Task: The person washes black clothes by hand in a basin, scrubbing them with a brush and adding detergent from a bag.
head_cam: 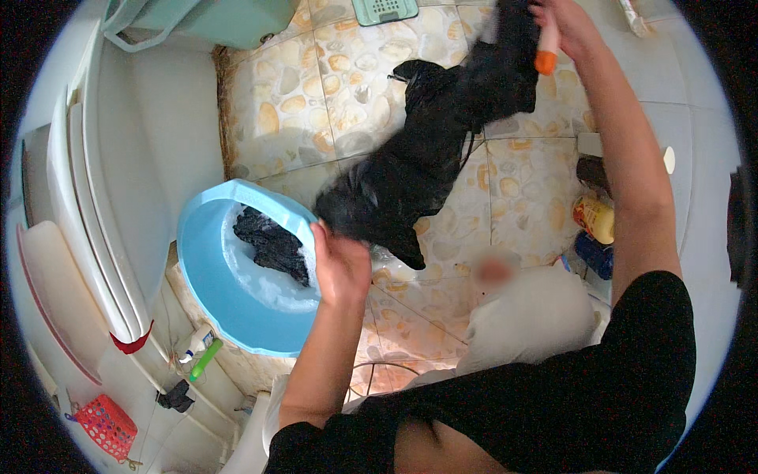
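Note:
A dark wet garment (414,154) stretches diagonally above the tiled floor between my two hands. My left hand (343,263) grips its lower end beside the rim of a light blue plastic basin (207,296). The basin holds sudsy water (278,293) and another dark cloth (269,243). At the top right, my right hand (568,29) holds the garment's far end; a white tube-like object with an orange end (546,56) is at the same hand, and how it is held is partly hidden.
Yellow bottle (594,219) and dark blue container (594,255) stand by the right wall. A green tub (225,23) and green plastic basket (386,9) sit at the top. Left are a white bottle (198,343), green brush-like item (206,359) and red perforated basket (108,426).

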The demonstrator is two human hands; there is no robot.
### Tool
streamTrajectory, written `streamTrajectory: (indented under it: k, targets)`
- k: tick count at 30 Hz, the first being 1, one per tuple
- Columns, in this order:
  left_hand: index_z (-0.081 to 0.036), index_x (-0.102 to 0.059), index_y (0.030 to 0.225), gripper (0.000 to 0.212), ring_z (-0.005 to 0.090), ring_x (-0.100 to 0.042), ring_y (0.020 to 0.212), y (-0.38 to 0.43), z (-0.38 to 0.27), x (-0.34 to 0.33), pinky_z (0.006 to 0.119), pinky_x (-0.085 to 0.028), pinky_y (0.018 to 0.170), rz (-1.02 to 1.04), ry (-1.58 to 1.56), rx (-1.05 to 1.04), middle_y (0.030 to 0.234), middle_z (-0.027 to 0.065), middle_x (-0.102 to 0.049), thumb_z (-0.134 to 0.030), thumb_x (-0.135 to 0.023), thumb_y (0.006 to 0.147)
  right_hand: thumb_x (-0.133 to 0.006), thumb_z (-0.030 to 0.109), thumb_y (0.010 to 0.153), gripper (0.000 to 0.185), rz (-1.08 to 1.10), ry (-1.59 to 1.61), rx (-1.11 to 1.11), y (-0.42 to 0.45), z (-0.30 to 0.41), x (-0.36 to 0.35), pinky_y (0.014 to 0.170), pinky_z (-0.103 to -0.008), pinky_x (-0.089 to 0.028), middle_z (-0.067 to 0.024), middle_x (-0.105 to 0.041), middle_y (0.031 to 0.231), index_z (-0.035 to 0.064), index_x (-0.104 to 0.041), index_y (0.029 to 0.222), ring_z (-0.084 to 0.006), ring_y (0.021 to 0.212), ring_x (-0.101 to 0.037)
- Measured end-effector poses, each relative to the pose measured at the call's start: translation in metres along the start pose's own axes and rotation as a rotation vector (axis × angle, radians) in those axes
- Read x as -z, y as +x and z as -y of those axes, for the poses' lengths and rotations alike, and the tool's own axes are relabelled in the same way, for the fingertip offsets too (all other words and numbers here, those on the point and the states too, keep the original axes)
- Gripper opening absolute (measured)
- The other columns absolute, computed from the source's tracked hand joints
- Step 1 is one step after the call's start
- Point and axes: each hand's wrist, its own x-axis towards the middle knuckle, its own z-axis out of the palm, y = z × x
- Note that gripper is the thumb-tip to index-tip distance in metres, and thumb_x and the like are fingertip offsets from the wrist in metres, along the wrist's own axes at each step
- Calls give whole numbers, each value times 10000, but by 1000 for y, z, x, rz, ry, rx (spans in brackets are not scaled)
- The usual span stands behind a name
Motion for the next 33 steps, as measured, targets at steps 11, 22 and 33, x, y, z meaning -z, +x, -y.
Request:
streamTrajectory:
  k: [11,22,33]
  targets:
    - [98,-364,1186,668,271,-483,1005,96,53,62,322,-367,883,-424,958,29,1128,215,-480,-339,-629,756,-339,340,888,477,968,-1132,-1,-135,-147,-55,924,-355,-355,-178,-369,1272,122,-261,1305,-313,1080,-458]
    - [48,-432,1160,453,258,-526,961,-31,48,80,302,-421,818,-400,579,245,1133,164,-495,-278,-495,851,-403,355,844,388,378,-1551,189,9,-113,1,703,-431,-477,-182,-607,899,96,-550,1093,-322,799,-604]
    - [58,-475,1074,364,334,-507,907,-43,61,87,367,-387,820,-180,1244,68,1052,228,-510,-237,-448,862,-418,290,838,383,1140,-1553,235,-117,-221,-61,723,-409,-477,-154,-596,922,214,-441,1212,-292,839,-596]
